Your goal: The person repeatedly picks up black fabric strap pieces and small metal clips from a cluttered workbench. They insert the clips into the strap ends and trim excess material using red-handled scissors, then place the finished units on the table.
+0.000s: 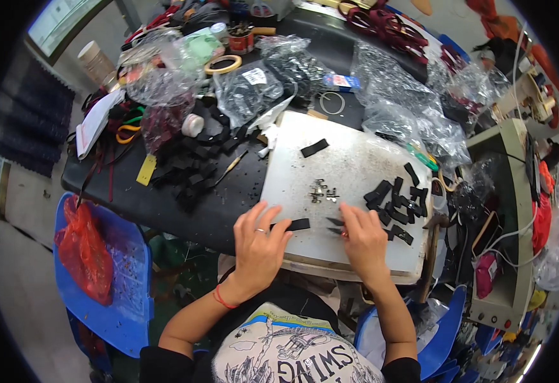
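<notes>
Now, from the head view, two bare hands work over one white board. The left hand has bent, spread fingers, and its thumb is at the near end of one black strip. I cannot tell if it pinches the strip or just presses it. That strip lies flat near the front edge of the board, between the hands. The right hand has its thumb and fingers closed around one dark tool with two thin tips, maybe tweezers, which point at the strip.

Some things could go wrong. The strip might slide away if the thumb is too light on it. The sharp-looking tips might poke the left fingers, because they are so near. A sleeve or wrist might bump the little pile of metal bits, and such tiny bits could roll off.

Let's count. One loose strip lies at the far part of the board. More than ten are in the right-hand heap, but they lie on each other, so I can't be sure. The metal bits are too small to count. I see one hammer, one tape roll, and one white-handled pointy stick.
</notes>
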### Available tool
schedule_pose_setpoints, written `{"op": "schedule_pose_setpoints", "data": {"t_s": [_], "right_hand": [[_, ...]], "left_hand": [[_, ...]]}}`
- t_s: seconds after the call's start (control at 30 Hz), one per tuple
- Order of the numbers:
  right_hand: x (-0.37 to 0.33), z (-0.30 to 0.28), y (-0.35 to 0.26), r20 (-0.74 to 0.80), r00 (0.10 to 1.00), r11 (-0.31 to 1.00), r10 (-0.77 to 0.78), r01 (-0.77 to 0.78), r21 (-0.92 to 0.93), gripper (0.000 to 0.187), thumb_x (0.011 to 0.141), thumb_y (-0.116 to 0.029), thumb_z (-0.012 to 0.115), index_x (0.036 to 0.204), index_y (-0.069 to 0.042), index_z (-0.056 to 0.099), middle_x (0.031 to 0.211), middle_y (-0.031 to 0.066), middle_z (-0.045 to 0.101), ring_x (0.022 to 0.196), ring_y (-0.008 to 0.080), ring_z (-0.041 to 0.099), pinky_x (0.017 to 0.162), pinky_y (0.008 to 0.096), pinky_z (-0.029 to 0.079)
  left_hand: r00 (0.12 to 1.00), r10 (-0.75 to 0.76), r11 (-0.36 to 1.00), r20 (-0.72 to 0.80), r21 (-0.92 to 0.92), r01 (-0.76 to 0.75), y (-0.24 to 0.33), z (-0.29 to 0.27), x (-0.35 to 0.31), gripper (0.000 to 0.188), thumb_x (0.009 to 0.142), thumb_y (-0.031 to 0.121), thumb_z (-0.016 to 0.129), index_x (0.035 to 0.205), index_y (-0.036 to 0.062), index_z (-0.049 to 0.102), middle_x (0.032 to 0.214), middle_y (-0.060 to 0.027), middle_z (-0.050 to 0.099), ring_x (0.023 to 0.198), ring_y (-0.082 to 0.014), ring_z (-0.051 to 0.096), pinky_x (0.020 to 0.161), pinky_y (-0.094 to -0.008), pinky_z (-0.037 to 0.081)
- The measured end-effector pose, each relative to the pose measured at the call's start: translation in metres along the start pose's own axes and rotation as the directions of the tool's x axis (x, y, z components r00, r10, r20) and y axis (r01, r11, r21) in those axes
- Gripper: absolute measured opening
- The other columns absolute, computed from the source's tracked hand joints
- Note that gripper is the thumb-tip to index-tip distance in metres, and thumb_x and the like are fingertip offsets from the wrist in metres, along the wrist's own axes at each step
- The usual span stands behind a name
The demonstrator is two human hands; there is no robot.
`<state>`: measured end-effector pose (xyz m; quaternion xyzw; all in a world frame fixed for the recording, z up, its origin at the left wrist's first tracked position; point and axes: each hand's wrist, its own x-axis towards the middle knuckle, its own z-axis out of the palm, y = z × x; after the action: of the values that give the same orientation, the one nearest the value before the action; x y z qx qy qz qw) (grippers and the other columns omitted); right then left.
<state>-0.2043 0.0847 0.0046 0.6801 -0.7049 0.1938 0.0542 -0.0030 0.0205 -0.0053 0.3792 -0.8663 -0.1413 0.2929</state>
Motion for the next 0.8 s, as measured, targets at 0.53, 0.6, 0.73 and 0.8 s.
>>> {"op": "schedule_pose_setpoints", "data": {"t_s": [0.53,0.6,0.73,0.8], "right_hand": [[0.012,0.010,-0.010,0.048,0.977,0.977,0.209,-0.211,0.044,0.036,0.072,0.004,0.064,0.106,-0.007,0.060,0.096,0.0131,0.052,0.085,0.0300,0.054,0.066,0.0389,0.048],[0.006,0.009,-0.009,0.066,0.970,0.967,0.232,-0.238,0.096,0.039,0.073,0.004,0.063,0.110,-0.006,0.059,0.098,0.0155,0.052,0.088,0.0318,0.055,0.068,0.0400,0.048],[-0.001,0.007,0.001,0.043,0.975,0.968,0.216,-0.220,0.121,0.036,0.076,0.004,0.063,0.111,-0.004,0.060,0.098,0.0147,0.055,0.088,0.0317,0.057,0.072,0.0384,0.049],[0.003,0.002,0.005,0.008,0.975,0.958,0.221,-0.219,0.184,0.034,0.077,0.005,0.062,0.109,-0.003,0.061,0.096,0.0133,0.057,0.085,0.0297,0.059,0.071,0.0361,0.049]], "left_hand": [[0.988,-0.147,0.897,0.035,-0.415,0.148,-0.020,-0.011,0.013,0.015,0.080,0.000,0.063,0.094,0.0055,0.066,0.093,-0.0092,0.061,0.076,-0.0214,0.057,0.066,-0.0309,0.045],[0.956,-0.282,0.798,0.076,-0.535,0.278,-0.019,-0.016,0.018,0.016,0.080,0.000,0.064,0.095,0.0049,0.067,0.090,-0.0091,0.063,0.068,-0.0170,0.059,0.061,-0.0274,0.046],[0.850,-0.457,0.481,0.262,-0.731,0.484,-0.019,-0.017,0.017,0.019,0.086,0.003,0.060,0.105,0.0025,0.066,0.090,-0.0074,0.065,0.064,-0.0093,0.059,0.058,-0.0226,0.050],[0.849,-0.437,0.426,0.297,-0.763,0.486,-0.021,-0.014,0.014,0.021,0.087,0.002,0.060,0.106,0.0001,0.065,0.095,-0.0090,0.065,0.070,-0.0104,0.063,0.061,-0.0215,0.051]]}}
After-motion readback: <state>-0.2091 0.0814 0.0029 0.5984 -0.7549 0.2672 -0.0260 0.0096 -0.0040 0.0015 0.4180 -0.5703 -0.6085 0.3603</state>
